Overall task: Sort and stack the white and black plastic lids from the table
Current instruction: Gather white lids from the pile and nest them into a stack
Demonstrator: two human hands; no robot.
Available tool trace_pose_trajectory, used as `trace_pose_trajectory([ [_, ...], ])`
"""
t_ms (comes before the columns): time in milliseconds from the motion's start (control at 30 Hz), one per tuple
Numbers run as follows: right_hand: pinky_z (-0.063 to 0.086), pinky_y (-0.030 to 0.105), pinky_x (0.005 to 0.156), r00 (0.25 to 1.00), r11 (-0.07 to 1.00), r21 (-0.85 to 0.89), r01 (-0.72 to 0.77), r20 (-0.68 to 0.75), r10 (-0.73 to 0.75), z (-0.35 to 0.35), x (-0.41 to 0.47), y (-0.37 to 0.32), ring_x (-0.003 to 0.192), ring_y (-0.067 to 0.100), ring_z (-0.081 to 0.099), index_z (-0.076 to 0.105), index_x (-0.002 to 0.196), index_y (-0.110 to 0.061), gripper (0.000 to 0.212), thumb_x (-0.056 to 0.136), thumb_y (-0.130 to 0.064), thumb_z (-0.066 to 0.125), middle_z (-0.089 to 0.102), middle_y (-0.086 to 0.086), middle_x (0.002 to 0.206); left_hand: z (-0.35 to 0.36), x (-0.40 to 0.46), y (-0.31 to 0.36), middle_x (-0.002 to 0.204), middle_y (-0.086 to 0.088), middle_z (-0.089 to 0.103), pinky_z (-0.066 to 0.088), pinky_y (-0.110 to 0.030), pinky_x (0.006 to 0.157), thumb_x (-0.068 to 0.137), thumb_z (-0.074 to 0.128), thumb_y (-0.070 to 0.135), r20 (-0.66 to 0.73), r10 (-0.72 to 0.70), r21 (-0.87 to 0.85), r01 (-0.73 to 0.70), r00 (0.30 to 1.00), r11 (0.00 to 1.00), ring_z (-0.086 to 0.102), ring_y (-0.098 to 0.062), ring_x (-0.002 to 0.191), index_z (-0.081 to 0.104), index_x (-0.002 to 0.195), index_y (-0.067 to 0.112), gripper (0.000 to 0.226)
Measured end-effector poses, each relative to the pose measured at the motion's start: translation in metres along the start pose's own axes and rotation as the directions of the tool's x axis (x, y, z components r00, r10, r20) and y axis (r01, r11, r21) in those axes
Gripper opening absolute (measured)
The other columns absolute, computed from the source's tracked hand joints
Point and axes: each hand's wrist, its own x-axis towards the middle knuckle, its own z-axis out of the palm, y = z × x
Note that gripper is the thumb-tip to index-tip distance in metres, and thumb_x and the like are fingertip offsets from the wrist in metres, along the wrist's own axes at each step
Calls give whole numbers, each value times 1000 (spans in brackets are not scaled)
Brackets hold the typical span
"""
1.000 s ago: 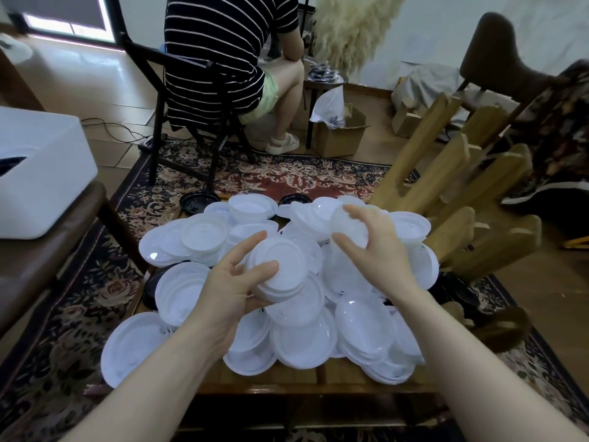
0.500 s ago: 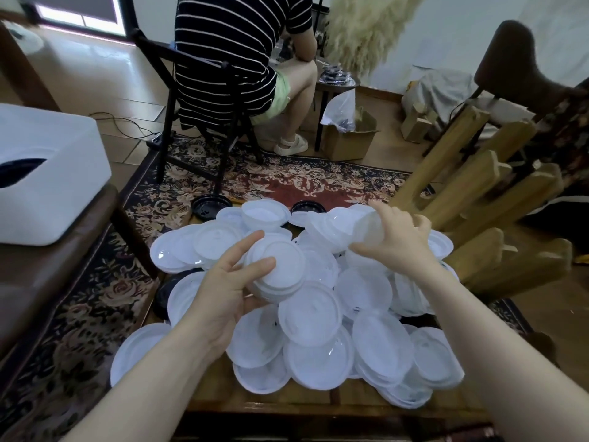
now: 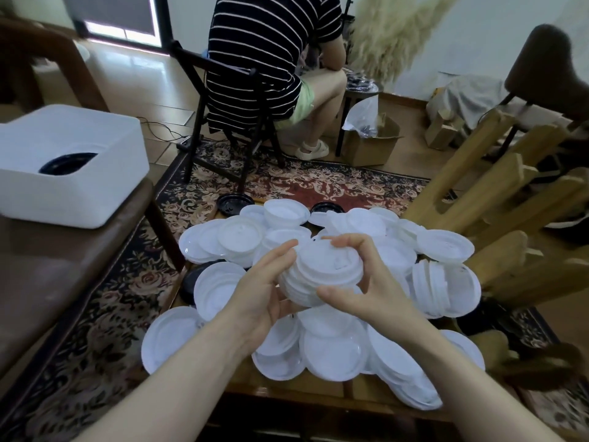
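Note:
A stack of white lids [image 3: 322,269] is held above the table between both hands. My left hand [image 3: 261,291] grips its left side and underside. My right hand [image 3: 363,282] curls over the top lid, fingers on its far rim and thumb at the near edge. Under them a heap of white lids [image 3: 331,346] covers the wooden table [image 3: 287,390]. Black lids [image 3: 232,202] lie at the table's far edge, another black lid [image 3: 326,207] beside them, and one more black lid [image 3: 191,282] shows under white ones at the left.
A white bin [image 3: 70,173] holding black lids stands on a brown bench at left. A person in a striped shirt [image 3: 264,59] sits on a black chair beyond the table. Wooden rack arms [image 3: 497,193] rise at the right. A patterned rug [image 3: 318,183] lies beneath.
My right hand came back from the far right of the heap with a white lid and set it onto the stack held by my left hand.

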Motion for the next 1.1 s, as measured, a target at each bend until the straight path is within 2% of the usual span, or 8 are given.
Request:
trace_pose_trajectory([
  [167,47,20,95,999,994,-107,14,50,-9,0,-1,9,119,2,54,47,128,-32,64,75,-19,82,54,-22,126,3,-4,1,121,-4,72,60,-33,69,81,68,37,57,18,103,-24,998,994,72,-18,94,64,127,25,48],
  [400,43,20,99,996,963,-255,85,52,-74,10,3,8,128,2,47,42,136,-37,75,70,-47,78,47,-25,131,-5,-1,3,113,-7,72,57,-28,67,66,87,25,116,16,168,-35,993,985,72,-17,89,63,128,32,66],
  [500,39,11,95,989,943,-298,151,55,-141,19,8,4,127,0,45,42,136,-33,75,71,-51,75,46,-23,131,-12,3,6,115,-11,72,57,-34,71,67,77,18,113,36,160,-54,993,986,71,-24,94,65,126,31,62],
  [633,40,13,97,985,945,-278,173,53,-165,25,16,3,129,0,44,42,138,-33,74,74,-45,77,44,-24,134,-15,3,15,121,-19,69,58,-39,74,68,74,11,68,54,150,-64,996,987,69,-29,94,67,124,29,59],
  [733,43,18,100,987,948,-276,158,75,-142,26,23,5,131,1,44,39,143,-33,73,81,-40,78,45,-23,139,-25,4,36,120,-14,68,59,-38,73,83,69,0,2,95,166,-94,996,982,69,-27,94,67,119,31,47],
  [833,43,25,104,993,944,-307,118,43,-110,20,37,4,131,-4,44,41,142,-34,68,83,-33,75,50,-21,138,-55,6,71,120,-7,67,57,-38,75,86,62,-4,-137,238,142,-218,962,965,65,-22,93,66,119,29,47],
  [967,39,17,101,995,930,-354,97,52,-84,27,71,-6,126,-10,44,42,142,-31,66,85,-25,75,51,-17,136,-98,3,100,122,2,63,57,-39,82,90,61,-1,-340,351,46,-357,873,933,64,-17,102,58,129,26,48],
  [1100,35,33,109,988,872,-480,97,154,-26,53,122,-8,135,6,37,34,148,-27,75,85,-34,74,43,-8,145,-116,4,109,120,4,60,54,-34,71,93,58,0,-437,366,-24,-417,822,909,62,-14,100,53,134,25,48],
])
